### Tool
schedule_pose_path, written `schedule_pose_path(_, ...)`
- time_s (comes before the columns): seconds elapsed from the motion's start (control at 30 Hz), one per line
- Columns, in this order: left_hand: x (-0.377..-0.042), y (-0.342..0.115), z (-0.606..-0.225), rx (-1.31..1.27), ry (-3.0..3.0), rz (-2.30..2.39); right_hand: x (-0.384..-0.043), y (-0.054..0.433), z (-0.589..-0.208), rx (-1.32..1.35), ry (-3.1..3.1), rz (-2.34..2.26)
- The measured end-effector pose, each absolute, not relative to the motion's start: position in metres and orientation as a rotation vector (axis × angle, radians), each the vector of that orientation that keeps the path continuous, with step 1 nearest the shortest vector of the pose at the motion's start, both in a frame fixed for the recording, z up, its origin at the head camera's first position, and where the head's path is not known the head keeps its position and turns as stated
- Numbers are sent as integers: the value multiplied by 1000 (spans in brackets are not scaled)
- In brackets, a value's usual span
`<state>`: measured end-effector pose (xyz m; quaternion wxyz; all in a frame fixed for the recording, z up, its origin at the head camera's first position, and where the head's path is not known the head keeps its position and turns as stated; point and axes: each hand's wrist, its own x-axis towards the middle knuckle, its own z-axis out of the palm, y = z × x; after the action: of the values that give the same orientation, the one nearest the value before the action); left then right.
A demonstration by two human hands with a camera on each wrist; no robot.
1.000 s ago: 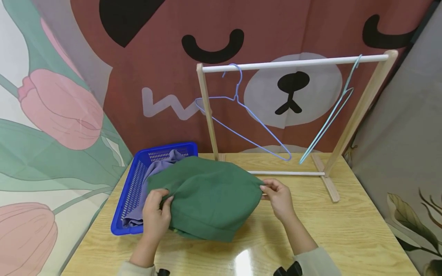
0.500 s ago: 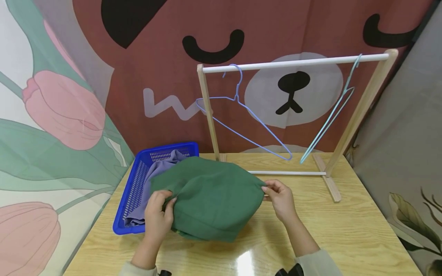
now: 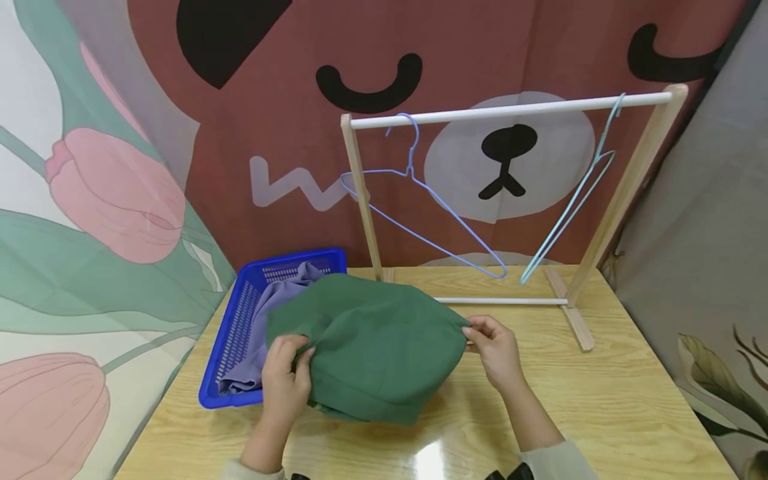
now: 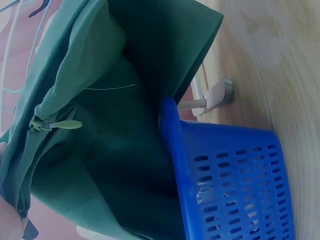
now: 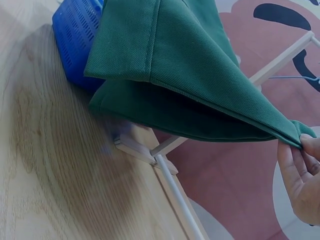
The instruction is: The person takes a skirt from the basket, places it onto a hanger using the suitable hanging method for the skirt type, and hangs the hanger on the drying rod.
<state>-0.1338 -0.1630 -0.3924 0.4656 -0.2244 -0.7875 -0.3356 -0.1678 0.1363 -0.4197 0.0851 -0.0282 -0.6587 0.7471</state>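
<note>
A green cloth item with a zipper (image 3: pixel 378 353) is stretched between my two hands, partly over the basket; its exact kind is unclear. My left hand (image 3: pixel 287 383) pinches its near left edge between thumb and fingers. At the right corner, my right hand (image 3: pixel 497 353) pinches the cloth with thumb and fingertips. The left wrist view shows a zipper pull (image 4: pixel 65 124) hanging from a gathered edge. In the right wrist view the lower edge of the green cloth (image 5: pixel 200 95) gapes open, with a dark inside.
A blue perforated basket (image 3: pixel 219 360) holding a purple cloth (image 3: pixel 264 320) stands at the left. Behind the cloth, a wooden rack with a white rail (image 3: pixel 510 111) bears a blue hanger (image 3: pixel 444 200) and a light teal hanger (image 3: pixel 570 207). All stand on a wooden table (image 3: pixel 636 407).
Both hands and the green cloth have shifted slightly to the right. The grips stay the same, and the hangers have not moved on the rail.
</note>
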Motion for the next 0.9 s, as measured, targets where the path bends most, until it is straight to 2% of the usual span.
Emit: schedule_pose_path(0.9, -130, -145, -398, -575, -1907, -816, -166, 149, -419, -119, -1986, 2164)
